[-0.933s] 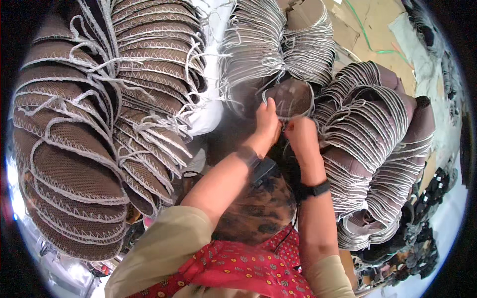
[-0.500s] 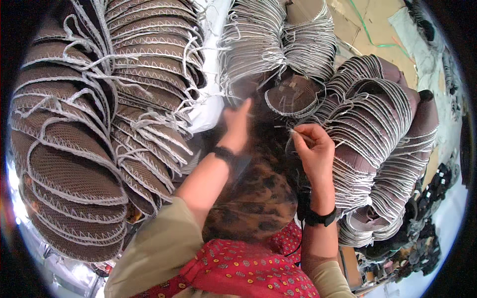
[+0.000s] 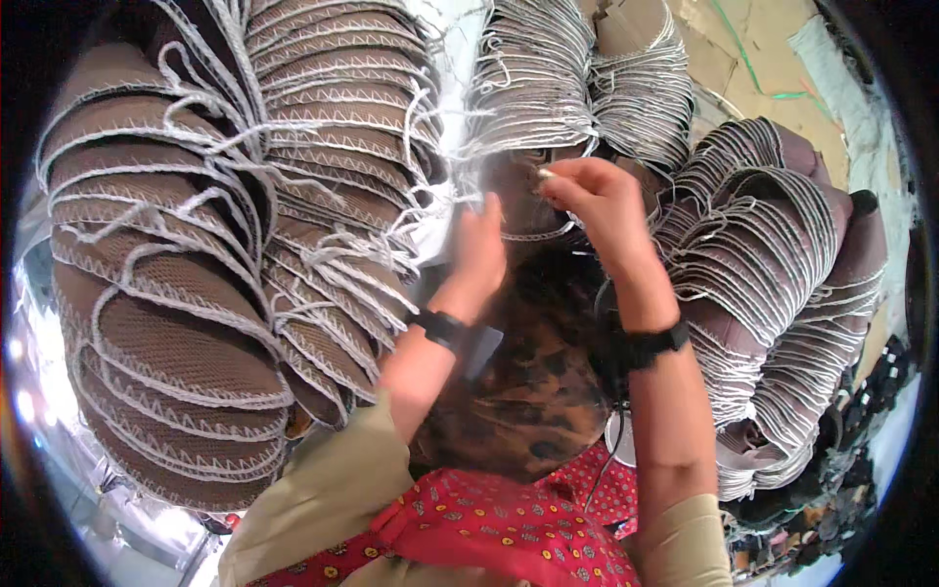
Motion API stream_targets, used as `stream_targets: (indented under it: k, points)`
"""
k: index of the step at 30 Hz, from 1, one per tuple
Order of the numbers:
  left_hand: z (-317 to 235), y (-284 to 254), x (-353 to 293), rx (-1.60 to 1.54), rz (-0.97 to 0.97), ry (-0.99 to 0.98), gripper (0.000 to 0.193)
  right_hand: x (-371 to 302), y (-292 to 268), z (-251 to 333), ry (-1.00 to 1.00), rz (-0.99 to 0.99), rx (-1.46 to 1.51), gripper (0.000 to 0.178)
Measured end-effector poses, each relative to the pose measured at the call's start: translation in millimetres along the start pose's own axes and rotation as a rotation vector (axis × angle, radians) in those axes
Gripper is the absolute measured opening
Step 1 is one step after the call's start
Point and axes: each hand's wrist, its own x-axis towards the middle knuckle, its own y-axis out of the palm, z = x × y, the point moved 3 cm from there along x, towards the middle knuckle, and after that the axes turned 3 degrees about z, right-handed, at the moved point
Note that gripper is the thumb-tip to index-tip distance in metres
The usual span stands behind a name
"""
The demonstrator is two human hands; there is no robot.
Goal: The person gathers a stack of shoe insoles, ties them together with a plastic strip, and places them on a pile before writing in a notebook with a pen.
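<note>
The right hand (image 3: pixel 604 203) was up near the middle, with its thumb and finger pinched together on a small pale bit (image 3: pixel 544 174). The bit was too tiny to tell just what it was. The left hand (image 3: pixel 479 245) was lower down and a little blurry, with its thumb up. I could not tell if its fingers were gripping anything.

The brown mesh shoe upper (image 3: pixel 516 207) was between the two hands, just below a tall stack of uppers (image 3: pixel 533 83). It had a white edge along its bottom. The left hand was right at its left side, and the pale bit was in front of its top part. I could not tell if the left hand touched it.

More brown mesh uppers (image 3: pixel 186 357) were piled up on the left, with fluffy white cord all around their edges. On the right were bunches of uppers (image 3: pixel 758 235) packed close, with white rims in rows.

A black band (image 3: pixel 438 329) was on the left wrist. Under the arms was a dark brown spotted cloth (image 3: pixel 518 416), and below that a red flowery apron (image 3: pixel 509 528). A green strap (image 3: pixel 782 96) ran over the cardboard (image 3: pixel 787 29) at the top right.
</note>
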Motion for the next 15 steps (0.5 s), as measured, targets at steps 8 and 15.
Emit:
stream_targets:
  k: [8, 15]
  points:
    - [-12.0, 21.4, -24.0, -0.241, -0.058, -0.085, 0.028, -1.5, 41.2, -38.5, -0.536, -0.047, -0.892, 0.009]
    - [-13.1, 23.4, -22.0, -0.265, 0.007, -0.01, 0.036, -9.1, 13.2, -39.6, -0.352, 0.013, -0.738, 0.008]
